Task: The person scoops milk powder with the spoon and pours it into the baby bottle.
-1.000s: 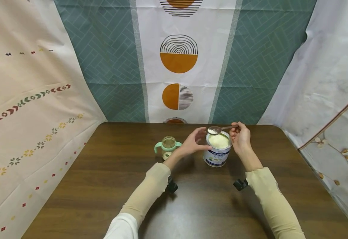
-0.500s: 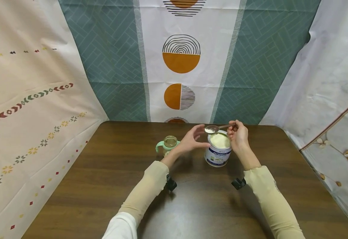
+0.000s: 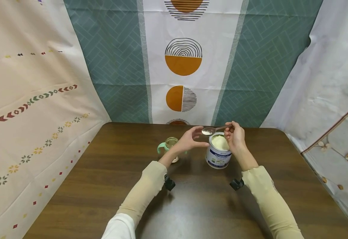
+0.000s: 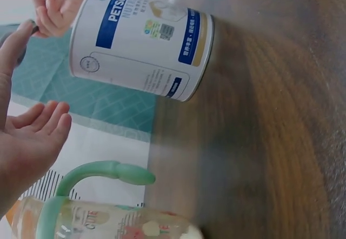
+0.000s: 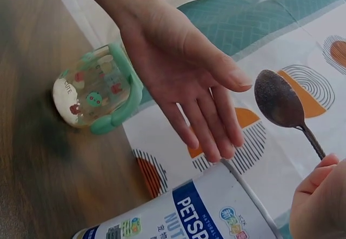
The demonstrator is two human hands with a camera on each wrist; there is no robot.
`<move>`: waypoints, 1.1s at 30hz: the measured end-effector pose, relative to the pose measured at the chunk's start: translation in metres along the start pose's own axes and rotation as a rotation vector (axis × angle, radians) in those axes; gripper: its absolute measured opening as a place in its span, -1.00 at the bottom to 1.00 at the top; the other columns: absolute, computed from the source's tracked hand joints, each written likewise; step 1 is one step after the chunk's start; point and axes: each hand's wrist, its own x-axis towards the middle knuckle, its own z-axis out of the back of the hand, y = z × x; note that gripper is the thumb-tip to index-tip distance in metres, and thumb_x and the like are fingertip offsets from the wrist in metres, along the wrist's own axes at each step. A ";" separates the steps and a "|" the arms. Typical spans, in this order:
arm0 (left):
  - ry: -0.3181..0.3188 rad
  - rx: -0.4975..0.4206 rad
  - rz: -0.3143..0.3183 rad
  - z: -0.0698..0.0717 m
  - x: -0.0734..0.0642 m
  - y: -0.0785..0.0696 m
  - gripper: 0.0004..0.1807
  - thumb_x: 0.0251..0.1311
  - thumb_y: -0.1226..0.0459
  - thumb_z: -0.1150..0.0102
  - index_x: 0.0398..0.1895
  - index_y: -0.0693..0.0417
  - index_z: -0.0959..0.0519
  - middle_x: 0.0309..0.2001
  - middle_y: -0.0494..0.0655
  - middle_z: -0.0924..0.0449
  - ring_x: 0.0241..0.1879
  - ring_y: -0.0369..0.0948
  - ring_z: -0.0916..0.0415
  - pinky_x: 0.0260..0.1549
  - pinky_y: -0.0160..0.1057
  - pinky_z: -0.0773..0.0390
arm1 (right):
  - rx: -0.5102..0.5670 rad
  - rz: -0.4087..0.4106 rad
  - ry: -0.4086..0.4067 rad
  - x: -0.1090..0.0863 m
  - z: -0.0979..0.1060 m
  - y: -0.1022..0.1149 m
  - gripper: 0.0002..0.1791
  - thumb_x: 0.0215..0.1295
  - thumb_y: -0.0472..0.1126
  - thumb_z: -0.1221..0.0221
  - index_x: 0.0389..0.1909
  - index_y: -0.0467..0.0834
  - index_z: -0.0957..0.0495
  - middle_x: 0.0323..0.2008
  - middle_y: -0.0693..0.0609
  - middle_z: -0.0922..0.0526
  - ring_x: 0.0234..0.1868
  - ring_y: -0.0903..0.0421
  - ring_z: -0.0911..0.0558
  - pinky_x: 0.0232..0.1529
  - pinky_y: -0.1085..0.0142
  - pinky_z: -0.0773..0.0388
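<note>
My right hand [image 3: 235,136] pinches the handle of a metal spoon [image 3: 208,131], seen from below in the right wrist view. A little white powder lies in its bowl, which is level above the far-left rim of an open tin [image 3: 218,158]. Pale yellow powder [image 3: 220,142] fills the tin almost to the top. My left hand [image 3: 189,140] is held with thumb and fingers apart, left of the tin and near the spoon's bowl. Behind the left forearm a clear baby bottle [image 5: 92,90] with green handles [image 4: 102,170] stands lidless, partly hidden in the head view.
Everything stands on a dark brown wooden table [image 3: 108,172]. Behind it hangs a green and white patterned cloth [image 3: 120,66], with a cream cloth [image 3: 36,113] at the left and a marbled white one [image 3: 326,99] at the right.
The spoon has moved left from above the tin's opening toward its left rim, carried by my right hand. My left forearm covers more of the bottle. The head view has shifted slightly.
</note>
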 end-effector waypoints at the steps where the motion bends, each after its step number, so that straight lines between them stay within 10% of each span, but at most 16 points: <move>1: -0.003 0.002 -0.006 0.001 -0.001 -0.001 -0.16 0.06 0.22 -0.41 0.42 0.04 -0.22 0.39 -0.01 -0.28 0.35 -0.06 -0.31 0.35 -0.12 -0.33 | -0.010 0.004 -0.001 0.000 -0.001 0.000 -0.49 0.56 -0.13 0.28 -0.53 -0.14 -0.52 -0.68 0.10 -0.42 -0.72 0.25 -0.37 -0.68 0.53 -0.24; 33: 0.040 0.025 -0.085 0.040 -0.019 -0.012 -0.21 0.08 0.28 -0.39 0.40 0.02 -0.26 0.35 -0.01 -0.34 0.38 -0.13 -0.28 0.41 -0.10 -0.24 | -0.049 -0.023 0.052 0.001 -0.019 -0.014 -0.51 0.56 -0.17 0.27 -0.53 -0.14 -0.51 -0.66 0.10 -0.42 -0.70 0.27 -0.39 -0.66 0.55 -0.25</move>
